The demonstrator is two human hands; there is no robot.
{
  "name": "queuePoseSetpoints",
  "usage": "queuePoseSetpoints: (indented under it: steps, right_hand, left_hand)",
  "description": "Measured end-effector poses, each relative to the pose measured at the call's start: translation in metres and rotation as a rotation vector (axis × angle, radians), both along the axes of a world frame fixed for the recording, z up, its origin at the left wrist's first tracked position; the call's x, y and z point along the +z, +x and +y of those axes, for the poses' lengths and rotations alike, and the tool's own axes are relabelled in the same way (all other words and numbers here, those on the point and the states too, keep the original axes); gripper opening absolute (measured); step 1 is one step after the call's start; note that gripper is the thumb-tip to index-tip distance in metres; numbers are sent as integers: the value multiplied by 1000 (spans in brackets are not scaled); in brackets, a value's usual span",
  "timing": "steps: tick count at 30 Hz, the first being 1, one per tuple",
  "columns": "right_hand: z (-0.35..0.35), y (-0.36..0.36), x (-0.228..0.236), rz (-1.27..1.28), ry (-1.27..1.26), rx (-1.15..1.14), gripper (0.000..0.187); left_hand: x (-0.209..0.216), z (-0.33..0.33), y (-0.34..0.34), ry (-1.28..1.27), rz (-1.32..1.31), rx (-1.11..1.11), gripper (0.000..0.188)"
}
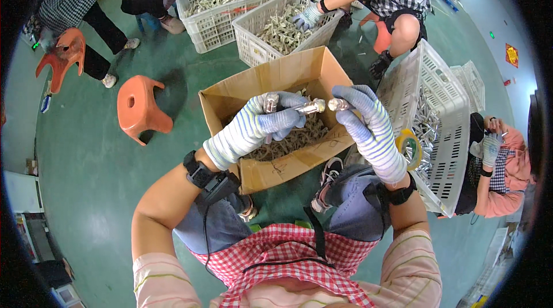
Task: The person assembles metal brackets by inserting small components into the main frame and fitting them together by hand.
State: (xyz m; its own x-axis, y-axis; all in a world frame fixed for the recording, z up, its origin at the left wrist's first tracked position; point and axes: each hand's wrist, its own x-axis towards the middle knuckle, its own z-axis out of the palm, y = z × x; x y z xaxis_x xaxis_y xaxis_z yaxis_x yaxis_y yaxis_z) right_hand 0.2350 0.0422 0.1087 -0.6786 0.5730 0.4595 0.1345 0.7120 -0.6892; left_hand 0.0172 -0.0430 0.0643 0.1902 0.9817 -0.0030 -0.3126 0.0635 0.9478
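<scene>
Both my hands wear white gloves with blue stripes and grey-blue fingers, held above an open cardboard box [271,177]. My left hand [250,126] is closed around several shiny metal rod-like parts; one metal part [311,106] sticks out toward the right, its end pale. In a pinch between thumb and fingertips, my right hand [368,126] has another small metal part [339,104], a short gap away from the first. Below, the box holds a heap of dull metal pieces [288,142], partly hidden by my hands.
A white crate [455,152] of shiny metal rods stands at my right, with a yellow tape roll [409,149] at its near side. Two crates [207,34] [253,49] of metal pieces stand ahead. Orange stools [138,109] are at left. Co-workers sit around; one gloved hand [306,17] reaches into a crate.
</scene>
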Motion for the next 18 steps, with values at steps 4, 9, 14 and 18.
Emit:
queuePoseSetpoints:
  steps: [4,9,14,18]
  right_hand:
    - [-1,-1,1,-19,-5,3,30]
    - [-2,-2,-1,-1,-34,5,29]
    - [0,-2,-3,-12,42,12,29]
    - [-2,-1,-4,-50,27,4,29]
  left_hand:
    - [-2,-1,0,29,-19,-10,39]
    - [-2,-2,0,26,-40,1,33]
    - [0,-2,-1,4,7,-16,44]
    - [-1,-3,0,-9,-4,-19,43]
